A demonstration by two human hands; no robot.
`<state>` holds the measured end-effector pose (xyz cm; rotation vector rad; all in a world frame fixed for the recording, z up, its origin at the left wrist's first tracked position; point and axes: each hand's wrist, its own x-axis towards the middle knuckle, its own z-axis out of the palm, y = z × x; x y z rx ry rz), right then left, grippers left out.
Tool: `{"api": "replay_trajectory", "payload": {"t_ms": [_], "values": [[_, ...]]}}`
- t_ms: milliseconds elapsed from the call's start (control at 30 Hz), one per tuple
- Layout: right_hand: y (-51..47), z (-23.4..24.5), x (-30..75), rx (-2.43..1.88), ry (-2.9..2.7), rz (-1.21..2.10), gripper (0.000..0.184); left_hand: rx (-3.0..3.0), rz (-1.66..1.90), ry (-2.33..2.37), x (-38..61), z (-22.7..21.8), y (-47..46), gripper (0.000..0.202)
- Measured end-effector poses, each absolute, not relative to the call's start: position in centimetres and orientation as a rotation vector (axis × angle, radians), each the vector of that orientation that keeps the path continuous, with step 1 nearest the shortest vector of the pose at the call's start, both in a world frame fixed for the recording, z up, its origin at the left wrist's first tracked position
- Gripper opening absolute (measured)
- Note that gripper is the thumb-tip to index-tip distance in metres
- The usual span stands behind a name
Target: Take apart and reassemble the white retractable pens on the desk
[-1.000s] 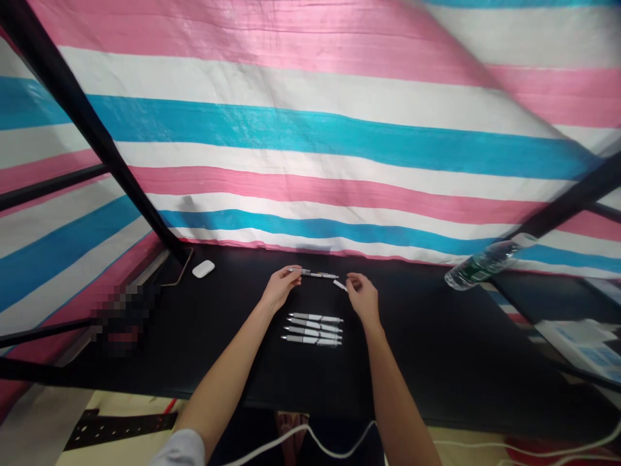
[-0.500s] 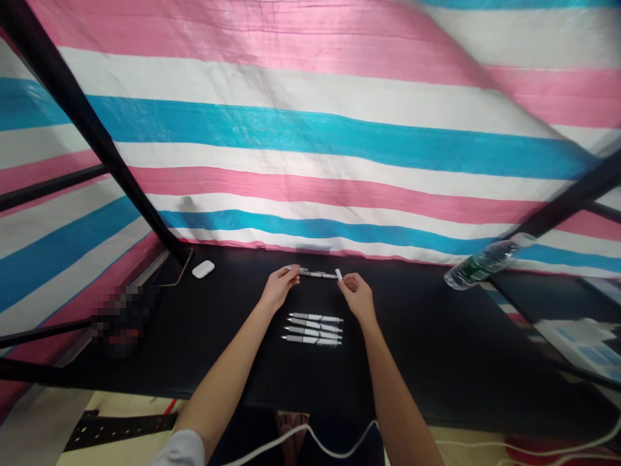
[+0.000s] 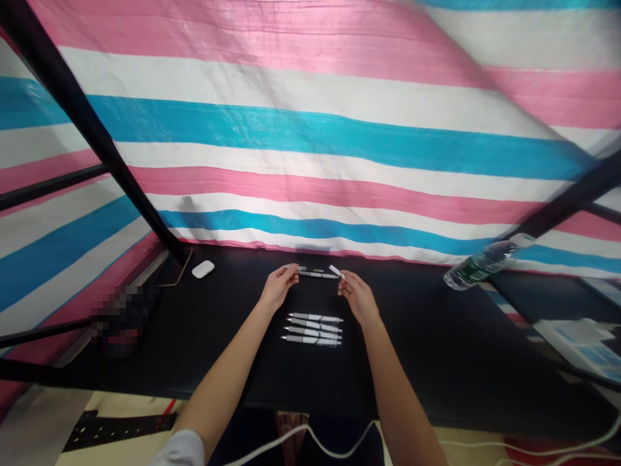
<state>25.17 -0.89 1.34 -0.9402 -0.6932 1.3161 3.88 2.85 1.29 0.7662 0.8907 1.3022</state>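
My left hand [image 3: 279, 287] is closed, pinching the grey front part of a pen [image 3: 301, 268], its thin dark refill sticking out to the right. Right alongside it runs another grey-and-white pen [image 3: 320, 275]; I cannot tell whether my left fingers touch that one. Between the fingertips of my right hand [image 3: 358, 294] is a short white pen barrel [image 3: 334, 270], tilted and apart from the front part. Closer to me, several grey-and-white pens [image 3: 315, 329] lie in a neat stack of rows on the black table, tips to the left.
A white rounded case [image 3: 203, 268] lies at the back left of the black table [image 3: 427, 362]. A clear water bottle [image 3: 480, 264] lies tilted at the back right. Black frame bars [image 3: 140, 200] and striped sheeting enclose the table. A white cable [image 3: 291, 432] hangs across the front.
The white barrel in my right hand has turned from nearly upright to slanted and shifted slightly left at its top. More of the refill shows. My left hand has hardly moved.
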Motion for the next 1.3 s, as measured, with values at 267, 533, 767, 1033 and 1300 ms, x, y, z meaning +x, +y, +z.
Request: {"api": "replay_trajectory", "payload": {"t_ms": [267, 533, 767, 1033, 1300], "values": [[-0.7, 1.2, 25.2, -0.902, -0.576, 1.425, 0.029, 0.679, 1.320, 0.849, 3.9, 1.5, 2.8, 0.032], [-0.7, 1.4, 25.2, -0.797, -0.566, 1.484, 0.018, 0.637, 1.314, 0.838, 3.8, 1.7, 2.8, 0.027], [-1.5, 2.8, 24.8, -0.611, -0.692, 1.385, 0.015, 0.658, 1.299, 0.829, 3.8, 1.5, 2.9, 0.028], [-0.9, 1.7, 24.8, -0.865, -0.762, 1.232, 0.018, 0.647, 1.293, 0.822, 3.7, 1.5, 2.9, 0.026], [-0.8, 1.0, 24.4, -1.066, -0.840, 1.110, 0.026, 0.661, 1.284, 0.830, 3.8, 1.4, 2.9, 0.025]]}}
